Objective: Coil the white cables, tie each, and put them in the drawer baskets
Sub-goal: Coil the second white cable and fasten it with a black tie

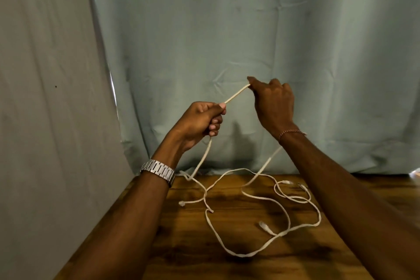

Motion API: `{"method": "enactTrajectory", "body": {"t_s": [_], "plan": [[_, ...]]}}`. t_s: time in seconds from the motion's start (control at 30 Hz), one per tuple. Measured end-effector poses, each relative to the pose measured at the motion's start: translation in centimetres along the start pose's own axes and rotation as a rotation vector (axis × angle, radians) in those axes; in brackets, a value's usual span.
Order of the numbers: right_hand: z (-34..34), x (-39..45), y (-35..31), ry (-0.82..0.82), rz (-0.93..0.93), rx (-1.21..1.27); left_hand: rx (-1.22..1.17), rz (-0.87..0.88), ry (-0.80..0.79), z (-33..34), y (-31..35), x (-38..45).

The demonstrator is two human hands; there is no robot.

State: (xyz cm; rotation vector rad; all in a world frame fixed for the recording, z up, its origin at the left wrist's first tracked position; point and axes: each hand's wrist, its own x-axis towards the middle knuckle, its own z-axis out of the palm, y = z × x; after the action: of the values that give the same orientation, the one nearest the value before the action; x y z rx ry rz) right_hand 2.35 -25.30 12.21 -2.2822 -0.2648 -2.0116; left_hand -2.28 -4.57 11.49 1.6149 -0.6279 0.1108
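The person holds one white cable [237, 93] up in front of the curtain [227, 29]. The left hand [200, 121] has its grip closed around it, and the right hand [273, 102] pinches it higher. The rest of the cables [268, 200] lies loose and tangled on the wooden surface [193, 245] below, connectors showing

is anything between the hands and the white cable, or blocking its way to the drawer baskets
Nothing sits between them: the left hand and right hand already grip the white cable, stretched between them. The rest lies loose on the wooden table. No drawer baskets are in view, so that path cannot be judged.
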Motion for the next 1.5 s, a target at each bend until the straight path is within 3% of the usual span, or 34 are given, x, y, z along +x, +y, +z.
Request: {"method": "enactTrajectory", "body": {"t_s": [0.03,0.1,0.17,0.2,0.3,0.37,0.47,0.6,0.77,0.93,1.0,1.17,1.23,1.37,1.43,1.5], "plan": [[0.1,0.4,0.6,-0.016,0.095,0.025,-0.049,-0.020,-0.033,0.2,-0.1,-0.1],[0.3,1.2,1.7,-0.220,0.294,0.067,-0.046,-0.029,-0.063,0.4,-0.4,-0.4],[0.5,1.3,1.9,-0.450,0.314,0.031,0.008,-0.019,-0.047,0.5,-0.7,-0.5],[0.2,1.0,1.2,-0.502,0.262,0.045,0.039,-0.013,-0.024,0.4,-0.9,-0.5],[-0.9,-0.7,-1.9,-0.373,-0.062,0.230,0.112,0.003,0.024,0.3,-1.0,-0.2],[-1.2,-1.9,-3.4,-0.380,-0.283,0.337,0.135,0.001,0.004,0.4,-0.9,-0.2],[-0.5,-2.4,-3.0,-0.335,-0.334,0.350,0.143,-0.027,-0.042,0.3,-0.9,-0.7],[1.3,-0.8,0.9,-0.182,-0.091,0.354,0.052,-0.103,-0.106,-0.7,-1.2,-1.4],[3.5,-0.2,1.5,-0.203,0.125,0.287,0.022,-0.118,-0.158,-0.4,-0.4,-1.2],[5.2,0.5,4.3,-0.209,0.607,0.327,0.020,-0.176,-0.253,-1.1,-0.9,-2.1],[4.9,0.2,4.9,-0.280,0.672,0.362,-0.015,-0.166,-0.235,-1.3,-1.3,-2.4],[1.8,-1.6,0.8,-0.676,0.365,0.248,0.042,-0.107,-0.093,-0.8,-1.3,-1.9],[0.2,-2.6,-1.4,-0.583,0.190,0.203,0.113,-0.092,-0.020,-0.5,-1.3,-1.6],[-0.7,-3.8,-4.1,-0.317,-0.274,0.356,0.124,-0.083,0.029,0.0,-1.3,-1.5],[-0.4,-3.9,-4.0,-0.267,-0.345,0.357,0.033,-0.090,0.006,0.2,-1.3,-1.7],[0.5,-3.6,-3.2,-0.196,-0.274,0.369,-0.106,-0.104,-0.046,0.1,-1.2,-2.0]]}}
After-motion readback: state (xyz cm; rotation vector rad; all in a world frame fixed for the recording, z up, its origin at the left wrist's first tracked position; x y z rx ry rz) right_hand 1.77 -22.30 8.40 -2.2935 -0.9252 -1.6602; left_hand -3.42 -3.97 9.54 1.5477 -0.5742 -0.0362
